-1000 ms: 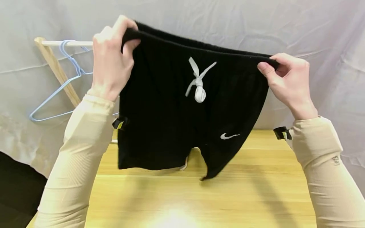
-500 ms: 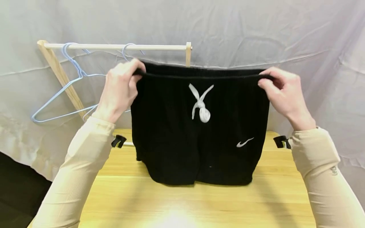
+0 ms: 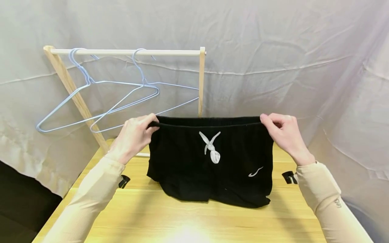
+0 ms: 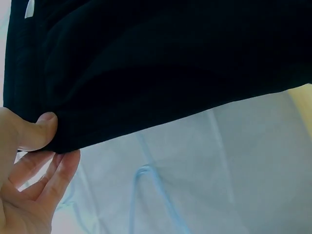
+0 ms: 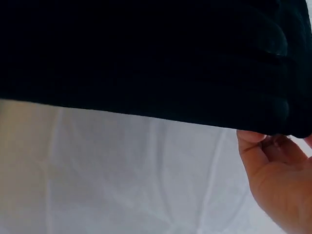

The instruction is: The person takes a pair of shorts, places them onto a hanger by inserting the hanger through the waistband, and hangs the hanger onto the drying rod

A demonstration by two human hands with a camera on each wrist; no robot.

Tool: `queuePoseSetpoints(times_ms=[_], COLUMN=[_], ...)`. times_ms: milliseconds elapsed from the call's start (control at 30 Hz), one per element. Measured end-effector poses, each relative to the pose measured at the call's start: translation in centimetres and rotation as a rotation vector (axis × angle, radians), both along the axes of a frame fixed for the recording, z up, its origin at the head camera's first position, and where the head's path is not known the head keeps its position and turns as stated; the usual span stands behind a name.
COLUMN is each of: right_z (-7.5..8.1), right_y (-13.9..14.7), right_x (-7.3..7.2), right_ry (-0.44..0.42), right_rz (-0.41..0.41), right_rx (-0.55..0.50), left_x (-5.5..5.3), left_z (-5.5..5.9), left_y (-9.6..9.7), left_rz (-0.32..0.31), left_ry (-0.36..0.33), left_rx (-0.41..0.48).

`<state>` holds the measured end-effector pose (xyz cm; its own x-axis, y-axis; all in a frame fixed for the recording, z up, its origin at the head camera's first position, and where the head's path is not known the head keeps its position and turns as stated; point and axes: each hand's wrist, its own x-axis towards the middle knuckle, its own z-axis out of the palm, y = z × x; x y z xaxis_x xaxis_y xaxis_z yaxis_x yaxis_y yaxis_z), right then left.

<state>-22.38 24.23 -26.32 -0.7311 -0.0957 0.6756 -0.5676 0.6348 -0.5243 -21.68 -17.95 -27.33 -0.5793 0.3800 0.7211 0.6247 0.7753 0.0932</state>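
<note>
A pair of black shorts (image 3: 188, 162) with a knotted white drawstring (image 3: 211, 147) and a white swoosh hangs stretched between both hands, its lower hems at the wooden tabletop. At one end of the waistband, my left hand (image 3: 133, 136) pinches the fabric between thumb and fingers. My right hand (image 3: 284, 135) pinches the opposite waistband corner. The left wrist view shows the thumb pressed on the black cloth (image 4: 146, 63), fingers behind it. In the right wrist view the cloth (image 5: 146, 58) covers part of the right hand (image 5: 278, 175).
Behind the shorts on the left stands a wooden rack (image 3: 124, 52) with several blue wire hangers (image 3: 63, 101) on its white rail. Grey cloth (image 3: 273, 50) drapes the back. The wooden table (image 3: 170, 222) lies below, and something black (image 3: 24, 202) is at the lower left.
Both hands have lowered the shorts from a raised, slanted position toward the table, levelling the waistband. The lower legs now bunch near the tabletop, and more of the rack shows.
</note>
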Motion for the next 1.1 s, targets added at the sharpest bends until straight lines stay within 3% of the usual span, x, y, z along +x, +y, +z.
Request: queuePoseSetpoints(times_ms=[233,367,567,967,1100], right_z=[-4.2,-6.4,-9.0,-12.1,-12.9], right_y=[0.5,0.7,0.7,0.2,-0.3], right_x=[0.5,0.7,0.8,1.0,1.0], right_ry=[-0.053,-0.079,-0.057,0.019,0.029], right_rz=[0.010,-0.022,-0.055,0.016,0.034], right_rx=[0.003,0.020,0.020,0.015,0.047], left_x=[0.6,1.1,1.5,2.1,2.4], left_z=[-3.4,-5.0,-7.1,-9.7,-9.6], left_y=[-0.3,-0.5,-1.0,-1.6,-1.4], left_rz=[-0.031,-0.013,0.024,0.046,0.100], left_ry=[-0.063,-0.090,-0.048,-0.054,-0.143], left_rx=[-0.057,-0.101,-0.154,-0.272,-0.315])
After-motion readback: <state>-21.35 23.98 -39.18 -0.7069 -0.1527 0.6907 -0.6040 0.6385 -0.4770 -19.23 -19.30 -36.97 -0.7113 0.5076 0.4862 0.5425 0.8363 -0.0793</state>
